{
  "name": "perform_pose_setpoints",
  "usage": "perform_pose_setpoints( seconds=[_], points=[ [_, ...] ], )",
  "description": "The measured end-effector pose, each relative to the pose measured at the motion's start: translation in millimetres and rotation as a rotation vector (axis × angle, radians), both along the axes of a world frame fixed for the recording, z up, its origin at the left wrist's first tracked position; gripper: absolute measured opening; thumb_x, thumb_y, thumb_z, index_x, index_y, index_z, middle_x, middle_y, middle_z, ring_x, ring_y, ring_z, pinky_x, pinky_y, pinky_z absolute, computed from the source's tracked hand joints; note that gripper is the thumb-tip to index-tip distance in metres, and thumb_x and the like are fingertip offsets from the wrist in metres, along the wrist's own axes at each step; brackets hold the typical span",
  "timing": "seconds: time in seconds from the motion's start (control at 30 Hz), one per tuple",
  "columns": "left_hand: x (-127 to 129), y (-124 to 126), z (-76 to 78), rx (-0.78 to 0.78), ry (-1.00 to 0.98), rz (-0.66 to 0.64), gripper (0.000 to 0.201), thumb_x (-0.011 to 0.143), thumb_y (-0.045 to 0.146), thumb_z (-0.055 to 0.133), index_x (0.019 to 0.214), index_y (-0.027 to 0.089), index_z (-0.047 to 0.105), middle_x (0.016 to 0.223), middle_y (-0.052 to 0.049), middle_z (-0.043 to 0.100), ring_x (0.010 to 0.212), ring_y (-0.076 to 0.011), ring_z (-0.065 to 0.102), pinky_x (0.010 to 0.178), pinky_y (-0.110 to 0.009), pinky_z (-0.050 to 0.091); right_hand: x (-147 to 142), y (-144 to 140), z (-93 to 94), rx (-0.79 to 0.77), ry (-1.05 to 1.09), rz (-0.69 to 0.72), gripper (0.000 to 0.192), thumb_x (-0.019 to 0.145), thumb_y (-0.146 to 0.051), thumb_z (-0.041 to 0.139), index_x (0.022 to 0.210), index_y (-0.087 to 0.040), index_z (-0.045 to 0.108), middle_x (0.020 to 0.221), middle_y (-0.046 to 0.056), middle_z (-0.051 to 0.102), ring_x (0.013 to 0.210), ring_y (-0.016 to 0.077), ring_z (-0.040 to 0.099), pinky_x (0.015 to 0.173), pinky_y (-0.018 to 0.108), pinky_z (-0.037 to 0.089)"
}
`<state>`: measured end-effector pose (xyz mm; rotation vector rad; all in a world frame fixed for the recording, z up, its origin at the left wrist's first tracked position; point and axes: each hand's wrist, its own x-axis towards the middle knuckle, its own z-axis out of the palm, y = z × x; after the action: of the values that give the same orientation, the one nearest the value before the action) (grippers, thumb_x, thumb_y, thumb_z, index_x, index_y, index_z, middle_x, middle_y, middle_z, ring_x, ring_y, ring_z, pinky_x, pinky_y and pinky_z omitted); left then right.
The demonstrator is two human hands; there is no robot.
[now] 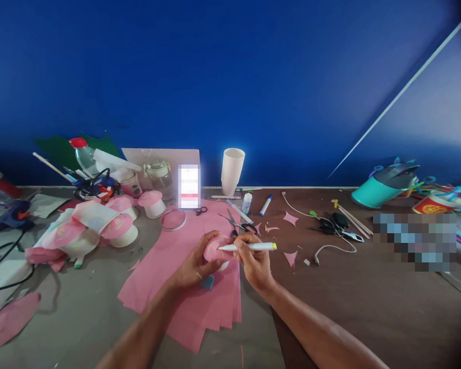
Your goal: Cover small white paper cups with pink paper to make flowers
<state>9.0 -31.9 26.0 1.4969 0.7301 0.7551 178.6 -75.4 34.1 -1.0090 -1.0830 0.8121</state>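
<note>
Step in hand, as judged: marking the pink-covered cup (214, 249). The left hand (195, 264) is wrapped around it, fingers closed on its side, holding it tilted just above the stack of pink paper sheets (194, 287), which serves as landmark here. The right hand (253, 259) is pinched shut on a marker (249, 247) with a white barrel and a yellow-green end; the marker lies nearly level, its tip touching or almost touching the cup's pink top (contact too small to tell).

Around the pink sheets: scissors (236, 225) lie at their far right corner, a glue stick (247, 203) and a blue-capped pen (265, 205) just beyond. Small pink offcuts (291, 219) sit to the right of the sheets on the brown table (369, 297). Finished pink-topped cups (151, 203) stand off the far left corner, and a stack of plain paper cups (232, 170) stands behind the sheets by the blue wall.

Next move, as judged: calls for a steady left grip and a slow turn of the cup so the tip can follow the curved pink surface without skidding.
</note>
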Motion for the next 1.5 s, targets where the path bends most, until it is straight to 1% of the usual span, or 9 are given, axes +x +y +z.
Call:
perform_pose_setpoints(
  seconds=[0.2, 0.33, 0.5, 0.6, 0.73, 0.8, 0.97, 1.17, 1.5],
  points=[
    [0.9, -1.0, 1.6, -0.025, -0.012, 0.005, 0.060, 0.080, 0.043, 0.074, 0.133, 0.026, 0.050, 0.131, -0.009, 0.061, 0.126, -0.0291, 0.054, 0.108, -0.041, 0.042, 2.3, 0.3, 1.0, 0.005, -0.055, -0.004, 0.033, 0.090, -0.046, 0.060, 0.067, -0.023, 0.057, 0.049, -0.005, 0.041, 0.059, 0.0170, 0.053, 0.058, 0.030, 0.042],
    [0.3, -0.4, 1.1, -0.011, -0.003, 0.001, 0.059, 0.081, 0.041, 0.074, 0.133, 0.025, 0.050, 0.133, -0.008, 0.060, 0.127, -0.0289, 0.053, 0.109, -0.040, 0.042, 3.2, 0.9, 1.0, 0.001, -0.038, -0.014, 0.031, 0.089, -0.044, 0.060, 0.068, -0.022, 0.057, 0.050, -0.006, 0.041, 0.055, 0.0156, 0.051, 0.058, 0.030, 0.044],
    [-0.6, 0.6, 0.2, 0.015, 0.016, -0.006, 0.058, 0.082, 0.039, 0.073, 0.133, 0.025, 0.049, 0.134, -0.009, 0.059, 0.127, -0.0284, 0.053, 0.108, -0.040, 0.042, 3.7, 1.1, 0.8, 0.011, -0.051, 0.001, 0.031, 0.089, -0.044, 0.060, 0.067, -0.023, 0.057, 0.048, -0.005, 0.040, 0.059, 0.0174, 0.054, 0.063, 0.032, 0.046],
    [-0.7, -0.2, 1.2, 0.008, 0.018, 0.002, 0.056, 0.082, 0.040, 0.073, 0.132, 0.026, 0.051, 0.136, -0.008, 0.058, 0.128, -0.0284, 0.052, 0.107, -0.038, 0.043, 4.4, 2.0, 1.0, 0.007, -0.021, -0.003, 0.033, 0.088, -0.046, 0.061, 0.065, -0.023, 0.056, 0.046, -0.006, 0.039, 0.055, 0.0160, 0.050, 0.057, 0.030, 0.044],
    [-0.9, -0.7, 0.8, -0.008, 0.001, 0.006, 0.058, 0.082, 0.040, 0.074, 0.133, 0.027, 0.051, 0.137, -0.007, 0.058, 0.128, -0.0283, 0.052, 0.106, -0.037, 0.044, 4.5, 4.0, 0.4, -0.019, 0.078, 0.002, 0.036, 0.086, -0.050, 0.063, 0.064, -0.022, 0.055, 0.046, -0.007, 0.039, 0.045, 0.0109, 0.038, 0.049, 0.027, 0.038],
    [-1.1, -0.4, -0.1, -0.014, -0.002, 0.004, 0.060, 0.081, 0.040, 0.074, 0.134, 0.027, 0.051, 0.136, -0.008, 0.058, 0.128, -0.0289, 0.052, 0.107, -0.038, 0.043, 4.1, 5.0, -0.5, -0.023, 0.116, 0.006, 0.038, 0.087, -0.051, 0.063, 0.064, -0.021, 0.054, 0.047, -0.007, 0.040, 0.043, 0.0094, 0.035, 0.046, 0.025, 0.035],
    [-1.2, 0.3, -1.2, 0.015, 0.033, 0.018, 0.060, 0.081, 0.043, 0.074, 0.134, 0.027, 0.051, 0.140, -0.008, 0.055, 0.132, -0.0306, 0.048, 0.109, -0.039, 0.043, 2.5, 6.1, -0.2, -0.016, 0.131, 0.007, 0.039, 0.086, -0.054, 0.063, 0.066, -0.022, 0.053, 0.048, -0.007, 0.042, 0.044, 0.0096, 0.037, 0.045, 0.024, 0.034],
    [-1.5, -0.4, -0.9, 0.018, 0.051, 0.016, 0.061, 0.083, 0.043, 0.072, 0.137, 0.027, 0.049, 0.139, -0.009, 0.056, 0.132, -0.0307, 0.049, 0.109, -0.040, 0.042, 1.9, 5.7, 1.9, -0.026, 0.127, 0.006, 0.041, 0.086, -0.056, 0.063, 0.067, -0.022, 0.053, 0.047, -0.007, 0.041, 0.045, 0.0100, 0.039, 0.046, 0.024, 0.035],
    [-2.5, 1.2, -4.7, 0.032, 0.055, 0.010, 0.062, 0.082, 0.043, 0.072, 0.138, 0.027, 0.048, 0.140, -0.009, 0.056, 0.133, -0.0326, 0.047, 0.111, -0.044, 0.040, 2.3, 5.2, 2.8, -0.028, 0.134, 0.004, 0.043, 0.085, -0.056, 0.065, 0.064, -0.021, 0.053, 0.047, -0.007, 0.041, 0.044, 0.0087, 0.036, 0.044, 0.023, 0.031]
  ],
)
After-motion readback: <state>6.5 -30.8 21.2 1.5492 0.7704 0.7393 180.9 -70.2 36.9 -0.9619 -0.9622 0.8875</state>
